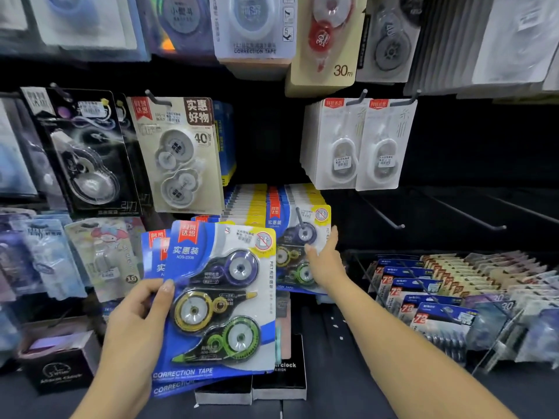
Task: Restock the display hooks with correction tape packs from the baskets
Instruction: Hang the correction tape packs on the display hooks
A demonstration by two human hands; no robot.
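Before the hook wall, the left hand (137, 322) pinches a fan of upright blue packs (217, 300) while the right hand (325, 261), fingers straight, presses the hung pack (298, 252) just up-right, nearer the hook (300, 217).

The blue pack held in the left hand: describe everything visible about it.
The front blue pack is a glossy card with a clear blister holding three correction tape dispensers, purple, yellow and green. "CORRECTION TAPE" runs along its bottom edge. It tilts slightly, fronting a fanned stack of like packs. The left hand grips its left edge, thumb on the face.
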